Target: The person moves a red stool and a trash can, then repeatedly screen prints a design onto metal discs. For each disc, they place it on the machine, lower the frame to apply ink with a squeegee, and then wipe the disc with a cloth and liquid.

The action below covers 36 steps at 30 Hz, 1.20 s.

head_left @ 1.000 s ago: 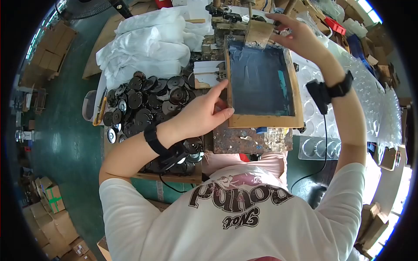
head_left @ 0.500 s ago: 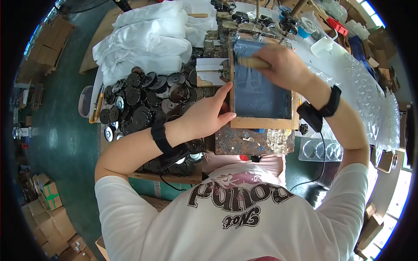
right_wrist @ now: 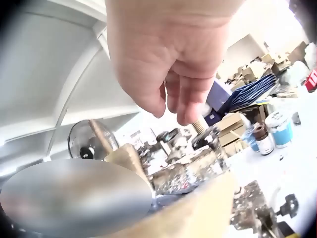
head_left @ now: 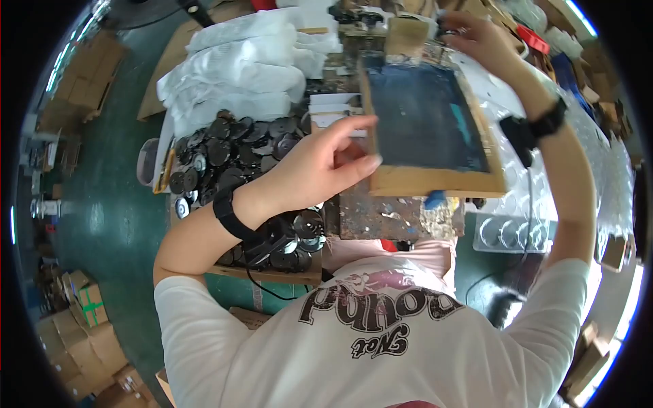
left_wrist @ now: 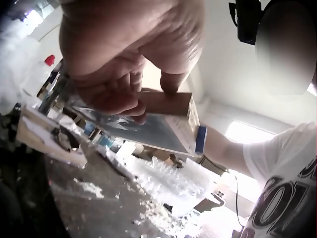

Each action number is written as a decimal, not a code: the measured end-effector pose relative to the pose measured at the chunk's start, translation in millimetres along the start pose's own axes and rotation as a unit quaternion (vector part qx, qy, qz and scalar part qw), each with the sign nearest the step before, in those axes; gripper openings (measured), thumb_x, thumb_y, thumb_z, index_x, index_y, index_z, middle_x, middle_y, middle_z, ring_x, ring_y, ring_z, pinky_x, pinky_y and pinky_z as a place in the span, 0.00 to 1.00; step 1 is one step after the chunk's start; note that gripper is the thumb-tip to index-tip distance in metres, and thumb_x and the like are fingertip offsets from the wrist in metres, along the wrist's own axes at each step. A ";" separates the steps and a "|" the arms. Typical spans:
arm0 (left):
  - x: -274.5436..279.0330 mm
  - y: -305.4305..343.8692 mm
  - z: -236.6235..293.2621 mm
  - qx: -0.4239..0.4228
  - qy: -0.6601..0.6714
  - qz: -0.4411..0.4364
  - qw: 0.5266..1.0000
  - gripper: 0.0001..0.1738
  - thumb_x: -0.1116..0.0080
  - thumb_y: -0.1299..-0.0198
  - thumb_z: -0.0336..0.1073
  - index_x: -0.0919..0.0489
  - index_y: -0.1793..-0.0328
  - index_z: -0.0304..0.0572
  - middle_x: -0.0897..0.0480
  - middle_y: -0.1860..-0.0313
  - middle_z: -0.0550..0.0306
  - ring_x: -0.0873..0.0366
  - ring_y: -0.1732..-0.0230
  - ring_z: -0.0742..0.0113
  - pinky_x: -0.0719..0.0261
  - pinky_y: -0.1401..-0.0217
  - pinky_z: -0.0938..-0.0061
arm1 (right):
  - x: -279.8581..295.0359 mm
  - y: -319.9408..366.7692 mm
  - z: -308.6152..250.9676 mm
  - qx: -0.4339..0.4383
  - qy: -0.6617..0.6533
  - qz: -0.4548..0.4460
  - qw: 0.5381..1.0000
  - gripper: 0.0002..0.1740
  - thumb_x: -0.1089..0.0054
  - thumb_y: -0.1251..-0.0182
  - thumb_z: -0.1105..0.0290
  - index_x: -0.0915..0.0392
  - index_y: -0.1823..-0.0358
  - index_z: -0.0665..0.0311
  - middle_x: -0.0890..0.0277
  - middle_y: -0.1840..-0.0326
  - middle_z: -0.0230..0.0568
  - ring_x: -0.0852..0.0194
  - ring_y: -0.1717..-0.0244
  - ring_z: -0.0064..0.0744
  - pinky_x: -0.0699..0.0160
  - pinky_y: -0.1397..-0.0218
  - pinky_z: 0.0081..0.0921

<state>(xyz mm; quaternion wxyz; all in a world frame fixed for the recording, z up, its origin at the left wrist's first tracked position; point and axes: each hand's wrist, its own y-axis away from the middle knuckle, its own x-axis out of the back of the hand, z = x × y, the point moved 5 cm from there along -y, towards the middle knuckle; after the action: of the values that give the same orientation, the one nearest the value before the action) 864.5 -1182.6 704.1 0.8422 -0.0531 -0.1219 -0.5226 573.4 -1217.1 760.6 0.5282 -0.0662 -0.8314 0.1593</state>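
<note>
A wooden-framed printing screen (head_left: pixel 435 181) with dark blue mesh lies in front of me, its near end tilted up off the paint-spattered base (head_left: pixel 381 219). My left hand (head_left: pixel 320 166) grips the screen's left rail; in the left wrist view the thumb presses the wood (left_wrist: pixel 171 103) and the fingers curl along the other side. At the far end a wooden squeegee (head_left: pixel 407 35) stands on the screen. Just right of it is my right hand (head_left: pixel 479 44), fingers loosely bent and holding nothing. In the right wrist view the squeegee (right_wrist: pixel 126 159) is apart from the fingertips.
Many black discs (head_left: pixel 231 153) are piled in a box at left, below white wrapped bundles (head_left: pixel 238 68). A white card-like piece (head_left: pixel 330 109) sits beside the screen. Clear plastic trays (head_left: pixel 510 232) and bubble wrap (head_left: pixel 598 170) lie right. Jars (right_wrist: pixel 280 130) stand beyond the right hand.
Half a second ago my right hand held the squeegee over the mesh; now the squeegee stands at the far end, let go. The screen's near end has risen with my left hand.
</note>
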 end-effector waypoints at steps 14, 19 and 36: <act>62.1 -28.3 -2.6 -0.238 -0.326 0.244 0.882 0.26 0.42 0.52 0.47 0.27 0.53 0.34 0.21 0.70 0.50 0.23 0.69 0.57 0.26 0.62 0.65 | 3.4 75.1 -4.2 -0.170 -0.164 0.020 0.972 0.15 0.47 0.39 0.67 0.27 0.56 0.71 0.24 0.67 0.39 0.28 0.69 0.24 0.29 0.67 0.18; 70.0 -40.5 -54.8 -0.177 -0.521 0.217 0.806 0.20 0.42 0.60 0.46 0.21 0.65 0.38 0.22 0.72 0.51 0.24 0.67 0.53 0.26 0.61 0.63 | -21.2 143.5 62.9 -0.200 -0.220 -0.024 0.954 0.14 0.49 0.37 0.66 0.27 0.54 0.68 0.25 0.67 0.34 0.30 0.69 0.20 0.31 0.67 0.16; 55.2 -65.6 -62.1 -0.109 -0.484 0.080 0.864 0.15 0.41 0.52 0.37 0.24 0.57 0.43 0.24 0.61 0.55 0.26 0.58 0.56 0.27 0.55 0.68 | -15.4 161.1 -35.7 -0.216 -0.172 -0.032 0.961 0.10 0.47 0.39 0.72 0.26 0.58 0.70 0.23 0.67 0.36 0.29 0.65 0.18 0.29 0.61 0.17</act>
<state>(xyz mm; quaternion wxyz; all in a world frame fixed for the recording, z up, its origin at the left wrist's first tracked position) 838.6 -1273.4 656.2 0.7049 -0.4005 -0.4522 -0.3719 602.8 -1063.0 707.5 0.3549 -0.1230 -0.9262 -0.0321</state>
